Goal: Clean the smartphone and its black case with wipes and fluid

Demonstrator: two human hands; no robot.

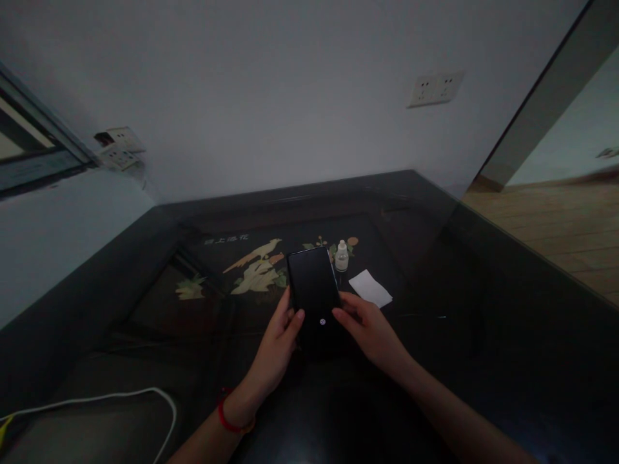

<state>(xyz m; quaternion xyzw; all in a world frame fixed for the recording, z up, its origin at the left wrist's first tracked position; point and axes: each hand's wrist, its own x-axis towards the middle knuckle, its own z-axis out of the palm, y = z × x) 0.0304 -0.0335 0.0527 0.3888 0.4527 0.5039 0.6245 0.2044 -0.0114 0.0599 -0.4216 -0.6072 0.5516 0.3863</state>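
Note:
A smartphone (315,283) with a dark screen and a small lit fingerprint icon near its lower end is held between both hands. My left hand (279,334) grips its left edge, thumb on the front and fingers behind. On the opposite edge, my right hand (366,324) pinches it the same way, thumb at the lower right. Just beyond the phone's right side stands a small clear dropper bottle (342,258) with a white cap, upright on the table. Beside it lies a white folded cloth or paper (370,289), close to my right fingers.
The glossy black table (435,270) carries a bird-and-flower picture (258,270). A white cable (111,394) curves across the lower left. Wall sockets (435,89) are at the upper right, with more sockets (120,149) at the left. A white wall borders the table's far edge.

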